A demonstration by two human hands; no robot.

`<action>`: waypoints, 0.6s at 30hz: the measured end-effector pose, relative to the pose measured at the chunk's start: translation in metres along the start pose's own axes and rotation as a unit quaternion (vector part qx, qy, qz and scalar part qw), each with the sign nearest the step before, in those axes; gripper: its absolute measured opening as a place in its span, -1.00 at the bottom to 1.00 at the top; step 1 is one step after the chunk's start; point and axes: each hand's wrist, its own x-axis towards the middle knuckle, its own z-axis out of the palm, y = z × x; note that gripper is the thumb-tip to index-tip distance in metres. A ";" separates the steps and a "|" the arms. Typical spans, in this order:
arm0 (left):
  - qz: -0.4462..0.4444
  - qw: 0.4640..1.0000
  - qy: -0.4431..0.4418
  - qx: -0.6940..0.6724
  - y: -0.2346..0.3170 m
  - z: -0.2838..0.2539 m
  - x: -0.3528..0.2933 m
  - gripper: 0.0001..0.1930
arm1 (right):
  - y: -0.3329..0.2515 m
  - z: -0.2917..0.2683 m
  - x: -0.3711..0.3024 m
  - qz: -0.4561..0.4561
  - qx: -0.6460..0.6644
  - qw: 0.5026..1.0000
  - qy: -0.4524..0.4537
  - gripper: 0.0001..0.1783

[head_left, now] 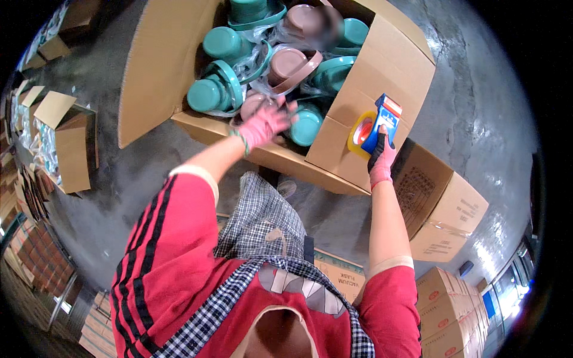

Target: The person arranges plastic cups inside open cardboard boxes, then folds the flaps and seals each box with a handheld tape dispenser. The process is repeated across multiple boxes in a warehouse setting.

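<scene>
Three pink tubs (pixel 288 61) and at least six teal tubs (pixel 307 126) lie in one cardboard box (pixel 286 162). Left hand (pixel 265 124), blurred: fingers spread over them, contact unclear. Right hand (pixel 382 161): grips one blue tape dispenser (pixel 387 117) over the right flap (pixel 373 71).

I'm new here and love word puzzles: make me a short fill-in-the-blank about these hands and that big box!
1. The right hand holds a blue dispenser loaded with yellow ____.
2. The left hand is at an open box made of ____.
3. The containers inside are teal and ____.
4. Both hands wear ____.

Missing words: tape; cardboard; pink; gloves.
</scene>
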 end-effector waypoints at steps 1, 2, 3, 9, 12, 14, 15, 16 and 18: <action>-0.045 0.993 -0.113 -0.007 -0.027 -0.015 0.022 -0.31 | 0.002 -0.002 0.000 0.003 -0.011 1.000 0.001 -0.49; -0.090 0.972 -0.218 -0.010 -0.056 -0.047 0.041 -0.29 | -0.004 -0.006 -0.006 -0.002 -0.021 1.000 0.001 -0.50; -0.108 0.977 -0.180 0.039 -0.083 -0.046 0.033 -0.28 | -0.004 -0.007 -0.010 -0.001 -0.020 1.000 0.001 -0.51; -0.158 0.962 -0.222 0.032 -0.095 -0.072 0.031 -0.14 | -0.006 -0.011 -0.008 0.018 -0.023 0.999 0.015 -0.56; -0.173 0.976 -0.132 0.021 -0.096 -0.058 0.027 -0.18 | -0.009 -0.009 -0.011 0.017 -0.025 1.000 0.007 -0.57; -0.243 0.945 -0.216 0.019 -0.107 -0.044 0.030 -0.20 | -0.010 -0.008 -0.013 0.026 -0.001 1.000 0.004 -0.57; -0.252 0.946 -0.200 0.026 -0.109 -0.042 0.032 -0.19 | -0.007 -0.009 -0.012 0.025 -0.008 1.000 -0.002 -0.57; -0.259 0.947 -0.188 0.019 -0.105 -0.054 0.045 -0.18 | -0.004 -0.013 -0.010 0.024 -0.014 1.000 -0.004 -0.57; -0.271 0.949 -0.163 0.004 -0.096 -0.076 0.079 -0.17 | -0.001 -0.014 -0.006 0.039 0.004 0.999 0.004 -0.58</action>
